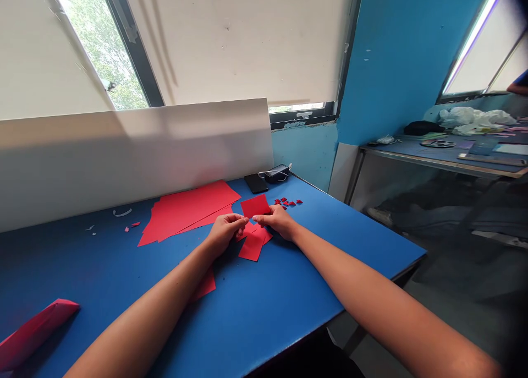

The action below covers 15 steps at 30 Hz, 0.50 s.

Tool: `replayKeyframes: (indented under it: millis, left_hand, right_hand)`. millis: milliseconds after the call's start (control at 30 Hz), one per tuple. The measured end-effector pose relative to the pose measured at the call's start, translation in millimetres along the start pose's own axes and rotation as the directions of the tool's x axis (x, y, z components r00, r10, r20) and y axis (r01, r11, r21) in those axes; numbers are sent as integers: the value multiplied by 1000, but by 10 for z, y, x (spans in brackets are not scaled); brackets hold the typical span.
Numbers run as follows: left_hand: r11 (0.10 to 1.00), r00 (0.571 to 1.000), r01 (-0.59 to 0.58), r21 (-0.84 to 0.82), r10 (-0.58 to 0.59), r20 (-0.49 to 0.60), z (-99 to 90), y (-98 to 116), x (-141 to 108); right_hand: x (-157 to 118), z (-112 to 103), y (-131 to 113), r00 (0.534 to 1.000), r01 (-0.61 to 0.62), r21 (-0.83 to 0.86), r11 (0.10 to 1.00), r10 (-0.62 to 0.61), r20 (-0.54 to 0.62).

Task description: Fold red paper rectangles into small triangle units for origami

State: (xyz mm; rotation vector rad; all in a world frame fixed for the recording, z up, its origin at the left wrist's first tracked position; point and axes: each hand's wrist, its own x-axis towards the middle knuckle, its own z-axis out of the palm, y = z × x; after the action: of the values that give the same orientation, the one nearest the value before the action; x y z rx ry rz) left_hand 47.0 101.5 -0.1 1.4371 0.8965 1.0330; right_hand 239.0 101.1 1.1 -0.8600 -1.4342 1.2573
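Forearms: The person's bare left forearm and right forearm come in from the bottom of the frame and reach across the bench towards its middle.

Hands: The left hand and right hand are half closed and almost meet at the centre of the frame. Their fingertips seem to pinch the near edge of a red paper square, though the fingers hide exactly how it is held.

Red paper square: It rises just above the hands. It looks like thin card, so it should be light and fairly stiff, easily creased, and apt to slide on the bench. Its edges, between fingertips, look the best place to hold it.

Loose pieces: Overlapping red pieces lie just below the hands, and small red triangles are scattered just right of the square.

Sheets: A ragged stack of red sheets lies left of the hands, and a folded red paper sits in the lower left corner.

Back of the bench: A black phone lies beside a black charger with a white cable, near a white board.

Far right: A co-worker's arm shows at the frame's edge, above plastic bags on another table.
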Motion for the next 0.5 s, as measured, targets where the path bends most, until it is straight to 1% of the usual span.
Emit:
replayKeyframes:
  millis: [100,267,500]
  left_hand:
    - [1000,1000,3,-6,-3,-2,-2,2,2]
    - [999,999,12,-35,-14,-40,-12,-9,22]
    - [997,997,30,-72,-35,-68,-42,-31,46]
  right_hand:
    - [18,-13,18,999,-7,37,999,8,-31]
    - [73,-48,73,994,-34,140,990,48,-98]
    - [136,-131,122,971,-34,238,971,88,-222]
